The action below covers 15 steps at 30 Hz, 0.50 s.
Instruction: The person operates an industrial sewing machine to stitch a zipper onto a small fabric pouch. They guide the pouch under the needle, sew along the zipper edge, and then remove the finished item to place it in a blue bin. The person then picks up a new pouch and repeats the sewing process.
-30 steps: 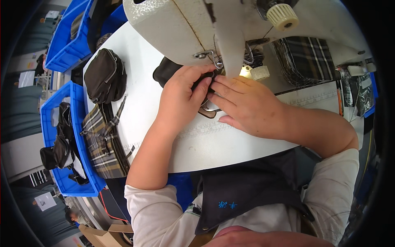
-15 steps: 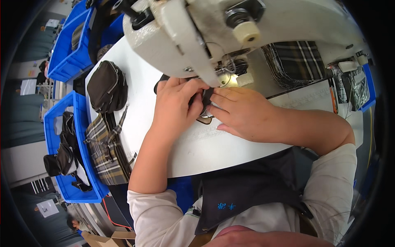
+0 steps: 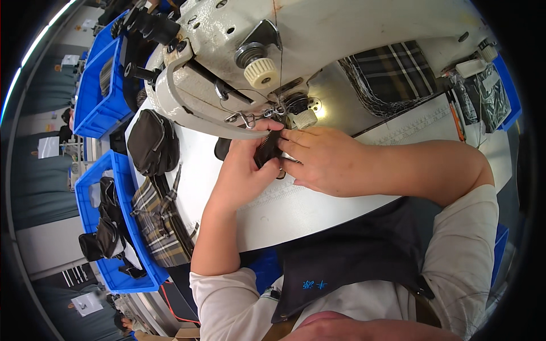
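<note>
A small dark fabric piece with a zipper (image 3: 269, 146) lies under the head of a white sewing machine (image 3: 196, 108). My left hand (image 3: 242, 173) grips its left side, with the thumb and forefinger closed around it near the presser foot. From the right, my right hand (image 3: 327, 162) pinches the same piece, its fingers pressed together along the edge and its thumb lower down. The fingers partly cover the fabric. A dark rounded part (image 3: 222, 149) shows just left of my left hand.
A dark zippered pouch (image 3: 152, 142) and a plaid bag piece (image 3: 162, 221) lie at the table's left. Beside them stands a blue bin (image 3: 128, 238) of dark pieces. Plaid panels (image 3: 392, 74) are stacked behind my right hand. Pens (image 3: 456, 120) lie at the right.
The view has shifted, showing more of the machine head. Both hands stay on the dark piece under the machine; more of its zipper shows between them now.
</note>
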Each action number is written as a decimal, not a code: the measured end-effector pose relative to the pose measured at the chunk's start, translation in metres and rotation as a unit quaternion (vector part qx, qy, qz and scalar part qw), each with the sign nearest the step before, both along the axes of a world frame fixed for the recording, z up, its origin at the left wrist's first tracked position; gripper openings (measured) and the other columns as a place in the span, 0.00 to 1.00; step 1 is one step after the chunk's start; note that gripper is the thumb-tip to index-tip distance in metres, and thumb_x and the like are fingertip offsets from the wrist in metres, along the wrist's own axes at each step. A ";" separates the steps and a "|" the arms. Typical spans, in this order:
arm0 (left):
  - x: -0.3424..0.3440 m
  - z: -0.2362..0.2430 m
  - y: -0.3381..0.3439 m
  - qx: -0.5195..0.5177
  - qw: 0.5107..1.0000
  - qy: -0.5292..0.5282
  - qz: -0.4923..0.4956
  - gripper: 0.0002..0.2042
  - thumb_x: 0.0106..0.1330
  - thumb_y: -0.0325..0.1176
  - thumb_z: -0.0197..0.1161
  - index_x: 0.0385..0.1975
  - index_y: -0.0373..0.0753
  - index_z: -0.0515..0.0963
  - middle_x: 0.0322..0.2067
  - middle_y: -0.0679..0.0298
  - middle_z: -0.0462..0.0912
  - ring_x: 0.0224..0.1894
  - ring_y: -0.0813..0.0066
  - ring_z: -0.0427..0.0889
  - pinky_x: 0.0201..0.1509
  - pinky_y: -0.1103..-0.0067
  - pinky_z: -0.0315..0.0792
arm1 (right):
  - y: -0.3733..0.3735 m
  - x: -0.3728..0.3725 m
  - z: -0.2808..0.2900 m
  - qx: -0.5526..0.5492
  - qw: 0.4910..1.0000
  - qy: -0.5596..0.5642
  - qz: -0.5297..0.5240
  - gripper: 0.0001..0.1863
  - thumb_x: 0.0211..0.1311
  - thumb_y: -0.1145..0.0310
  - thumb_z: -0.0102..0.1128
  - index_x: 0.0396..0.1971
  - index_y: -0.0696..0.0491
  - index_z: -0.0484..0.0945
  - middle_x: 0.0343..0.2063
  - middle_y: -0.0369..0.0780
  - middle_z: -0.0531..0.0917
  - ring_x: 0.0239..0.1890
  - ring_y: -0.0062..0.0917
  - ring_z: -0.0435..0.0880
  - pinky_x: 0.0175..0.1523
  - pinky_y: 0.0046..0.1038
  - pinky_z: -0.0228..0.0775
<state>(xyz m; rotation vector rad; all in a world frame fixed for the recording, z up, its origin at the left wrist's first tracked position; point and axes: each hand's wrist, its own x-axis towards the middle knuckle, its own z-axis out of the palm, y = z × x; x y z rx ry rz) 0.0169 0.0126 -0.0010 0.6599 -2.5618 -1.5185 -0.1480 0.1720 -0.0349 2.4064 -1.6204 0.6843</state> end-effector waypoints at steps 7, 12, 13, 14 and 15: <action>-0.020 -0.021 0.002 -0.439 0.892 0.109 0.018 0.10 0.59 0.24 0.74 0.40 0.39 0.86 0.36 0.61 0.85 0.41 0.56 0.83 0.46 0.69 0.74 | -0.002 0.006 -0.005 0.005 1.000 0.024 -0.007 0.14 0.62 0.62 0.65 0.41 0.57 0.83 0.47 0.47 0.86 0.54 0.38 0.84 0.58 0.36 0.76; -0.023 -0.014 0.001 -0.423 0.898 0.110 -0.045 0.14 0.53 0.22 0.74 0.40 0.43 0.90 0.34 0.64 0.83 0.38 0.59 0.82 0.40 0.69 0.77 | -0.001 0.007 -0.005 0.077 0.997 0.024 -0.001 0.23 0.60 0.59 0.71 0.49 0.58 0.83 0.52 0.48 0.84 0.59 0.40 0.81 0.63 0.38 0.74; -0.022 -0.014 -0.001 -0.431 0.893 0.114 -0.055 0.15 0.52 0.21 0.74 0.41 0.43 0.90 0.34 0.64 0.83 0.38 0.59 0.82 0.40 0.69 0.77 | -0.002 0.007 -0.006 0.044 0.999 0.024 -0.002 0.18 0.60 0.61 0.68 0.45 0.58 0.83 0.47 0.46 0.84 0.55 0.38 0.82 0.59 0.37 0.75; -0.022 -0.013 -0.004 -0.438 0.889 0.118 -0.064 0.17 0.51 0.21 0.74 0.42 0.44 0.90 0.34 0.65 0.83 0.38 0.60 0.82 0.39 0.69 0.77 | -0.003 0.008 -0.006 0.011 1.000 0.023 -0.003 0.14 0.61 0.64 0.65 0.40 0.58 0.84 0.42 0.45 0.85 0.50 0.36 0.83 0.55 0.35 0.76; -0.022 -0.013 -0.005 -0.446 0.884 0.123 -0.074 0.18 0.50 0.21 0.74 0.43 0.44 0.90 0.34 0.65 0.83 0.37 0.60 0.82 0.39 0.69 0.78 | -0.004 0.008 -0.007 -0.022 1.000 0.022 -0.004 0.10 0.61 0.66 0.61 0.36 0.58 0.84 0.37 0.43 0.85 0.46 0.34 0.84 0.52 0.33 0.76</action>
